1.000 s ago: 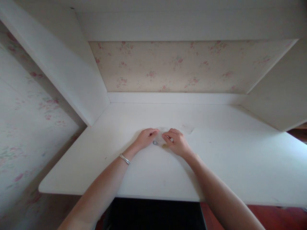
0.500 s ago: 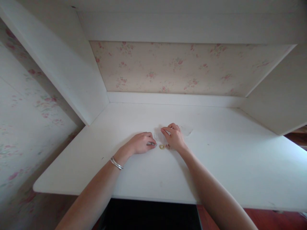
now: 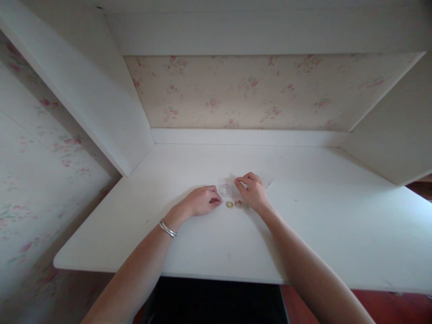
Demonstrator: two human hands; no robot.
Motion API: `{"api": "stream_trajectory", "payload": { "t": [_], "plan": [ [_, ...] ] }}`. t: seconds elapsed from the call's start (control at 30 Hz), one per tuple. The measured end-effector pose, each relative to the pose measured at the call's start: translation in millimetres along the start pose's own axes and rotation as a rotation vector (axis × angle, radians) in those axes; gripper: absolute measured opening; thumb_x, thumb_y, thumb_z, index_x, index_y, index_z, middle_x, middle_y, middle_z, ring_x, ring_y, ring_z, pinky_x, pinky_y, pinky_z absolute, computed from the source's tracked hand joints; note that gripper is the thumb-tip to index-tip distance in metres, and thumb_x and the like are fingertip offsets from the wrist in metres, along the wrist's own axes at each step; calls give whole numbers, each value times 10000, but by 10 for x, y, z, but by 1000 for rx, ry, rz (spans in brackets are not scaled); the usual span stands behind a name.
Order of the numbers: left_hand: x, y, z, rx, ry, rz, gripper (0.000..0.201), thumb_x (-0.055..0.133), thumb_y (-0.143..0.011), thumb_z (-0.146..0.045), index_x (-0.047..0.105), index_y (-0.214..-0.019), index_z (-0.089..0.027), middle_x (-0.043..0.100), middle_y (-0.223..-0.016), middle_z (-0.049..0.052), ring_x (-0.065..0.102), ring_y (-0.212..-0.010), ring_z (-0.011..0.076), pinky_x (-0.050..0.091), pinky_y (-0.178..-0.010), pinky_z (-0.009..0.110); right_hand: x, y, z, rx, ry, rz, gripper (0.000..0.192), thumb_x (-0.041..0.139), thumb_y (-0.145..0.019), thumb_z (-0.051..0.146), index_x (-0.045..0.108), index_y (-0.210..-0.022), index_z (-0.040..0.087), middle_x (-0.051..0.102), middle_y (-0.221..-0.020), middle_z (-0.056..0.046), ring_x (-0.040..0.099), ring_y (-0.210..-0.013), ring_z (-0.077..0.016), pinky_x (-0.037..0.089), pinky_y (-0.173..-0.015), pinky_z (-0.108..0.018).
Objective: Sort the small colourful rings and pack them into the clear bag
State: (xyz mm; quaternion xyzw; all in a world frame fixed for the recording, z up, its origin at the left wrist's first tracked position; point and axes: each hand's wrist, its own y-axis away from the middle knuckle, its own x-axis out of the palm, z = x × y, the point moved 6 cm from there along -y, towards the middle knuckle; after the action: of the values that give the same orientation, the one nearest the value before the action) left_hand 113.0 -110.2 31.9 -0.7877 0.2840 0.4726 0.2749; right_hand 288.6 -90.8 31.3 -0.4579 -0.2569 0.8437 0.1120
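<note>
My left hand rests on the white desktop, its fingers closed on a small dark grey, ring-like metal thing. To its right lie a yellowish ring and a pinkish-copper ring. A pale greenish piece shows partly under my right hand. That hand is closed, thumb and forefinger pinched together over a clear plastic piece, maybe a small bag or case. What sits in the pinch is too small to make out. Another clear corner sticks out beyond the knuckles.
White side panels stand left and right of the desktop, with a white shelf front above. Floral wallpaper covers the back. A black surface lies below the desk's front edge.
My right hand has moved slightly right, uncovering more of the clear plastic piece, the copper ring and the greenish piece. My left hand keeps its grip; the view has shifted a little.
</note>
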Motion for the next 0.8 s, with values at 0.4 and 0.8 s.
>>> {"api": "stream_trajectory", "payload": {
  "t": [0.4, 0.8],
  "plan": [
    [-193, -122, 186, -176, 264, -314, 260, 492, -862, -353, 684, -903, -182, 588, -840, 35, 561, -736, 115, 458, -697, 229, -51, 48, 148, -53, -27, 68, 213, 511, -853, 323, 710, -838, 247, 601, -791, -34, 536, -761, -157, 381, -720, -297],
    [-101, -631, 285, -156, 136, -288, 218, 493, -834, -260, 691, -878, -178, 624, -888, 34, 579, -757, 123, 462, -728, 235, 95, 290, 663, -429, 127, 326, 151, 563, -813, 313, 700, -813, 251, 601, -794, -27, 485, -790, -169, 281, -722, -318]
  ]
}}
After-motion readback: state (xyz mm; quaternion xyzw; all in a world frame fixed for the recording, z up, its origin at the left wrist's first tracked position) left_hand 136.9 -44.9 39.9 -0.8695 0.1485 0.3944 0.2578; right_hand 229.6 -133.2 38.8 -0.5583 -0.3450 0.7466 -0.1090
